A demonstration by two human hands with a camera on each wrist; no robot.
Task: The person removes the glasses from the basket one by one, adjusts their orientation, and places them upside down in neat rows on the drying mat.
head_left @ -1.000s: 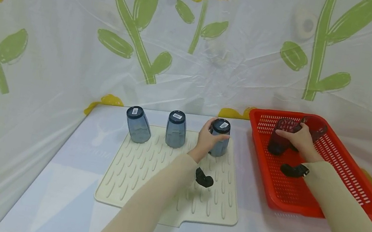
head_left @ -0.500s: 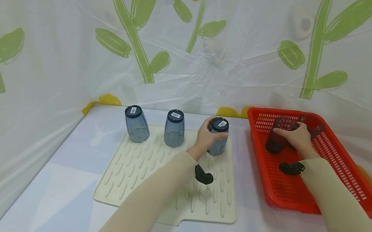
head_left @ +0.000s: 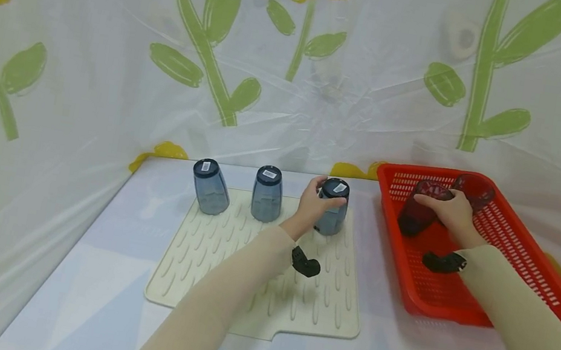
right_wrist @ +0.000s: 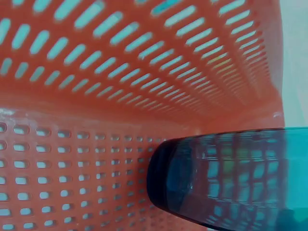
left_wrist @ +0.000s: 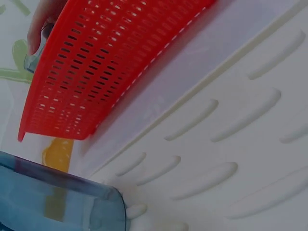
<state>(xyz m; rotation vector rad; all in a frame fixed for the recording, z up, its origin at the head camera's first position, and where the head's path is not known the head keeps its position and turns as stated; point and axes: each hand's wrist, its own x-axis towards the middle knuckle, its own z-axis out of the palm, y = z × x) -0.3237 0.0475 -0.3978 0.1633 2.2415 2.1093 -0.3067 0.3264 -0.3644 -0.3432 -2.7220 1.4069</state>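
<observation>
Three blue-tinted glasses stand upside down along the back of the cream ribbed drying mat (head_left: 218, 287). My left hand (head_left: 311, 207) holds the rightmost glass (head_left: 330, 223), thumb across its near side and fingers at its far left. That glass fills the lower left corner of the left wrist view. Inside the red basket (head_left: 416, 310), my right hand (head_left: 453, 214) grips a dark-looking glass (head_left: 414, 214) that leans with its thick base low and to the left. This glass (right_wrist: 216, 178) shows its dark base in the right wrist view. Another clear glass (head_left: 478, 191) lies behind the right hand.
The left glass (head_left: 210, 188) leans slightly, and the middle glass (head_left: 267, 197) is upright on the mat. A pale patterned cloth (head_left: 92, 286) covers the table. A flowered curtain (head_left: 115, 38) hangs behind. The basket stands right of the mat, its perforated walls raised.
The right hand's glass has tilted a little more, its base shifting left and toward me. My left hand stays at the rightmost glass, its thumb slightly higher. The view shifts slightly.
</observation>
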